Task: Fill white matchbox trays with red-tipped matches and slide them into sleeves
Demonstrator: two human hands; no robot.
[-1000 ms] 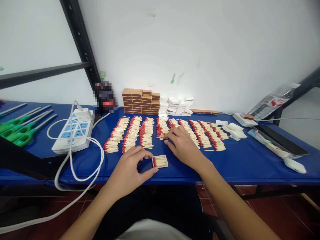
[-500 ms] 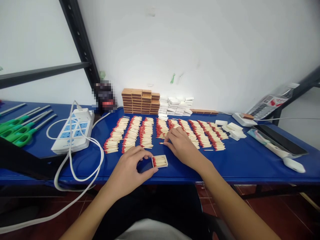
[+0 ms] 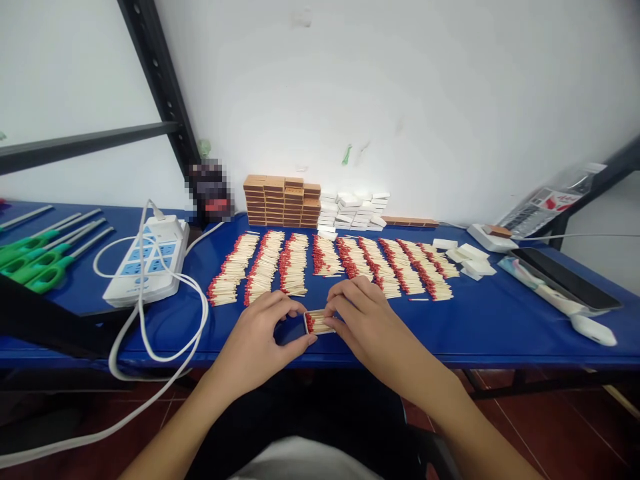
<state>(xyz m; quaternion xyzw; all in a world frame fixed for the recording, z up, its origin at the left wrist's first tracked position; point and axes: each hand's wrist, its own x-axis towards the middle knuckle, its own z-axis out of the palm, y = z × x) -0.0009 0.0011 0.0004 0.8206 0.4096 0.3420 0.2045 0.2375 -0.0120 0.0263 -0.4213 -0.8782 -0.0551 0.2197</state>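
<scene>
A small white matchbox tray (image 3: 305, 324) lies on the blue table, partly filled with red-headed matches (image 3: 316, 323). My left hand (image 3: 265, 327) steadies its left end, with the index finger at the far corner and the thumb at the near one. Over the tray's right end, my right hand (image 3: 363, 320) has thumb and forefinger pinched on a match that lies among the others; its far part is hidden by the fingers. Beyond both hands, loose matches (image 3: 291, 263) are laid out in several slanting rows, heads mostly to the left.
Brown matchbox sleeves (image 3: 283, 203) are stacked by the wall, beside piled white trays (image 3: 355, 212). More trays (image 3: 473, 257) lie at right, near a phone (image 3: 565, 277) and a plastic bottle (image 3: 550, 200). At left are a power strip (image 3: 150, 260), looping cables and green-handled tools (image 3: 45, 260).
My right hand has come from the match rows toward me and down to the tray, bringing a match. My left hand and the tray have stayed in place.
</scene>
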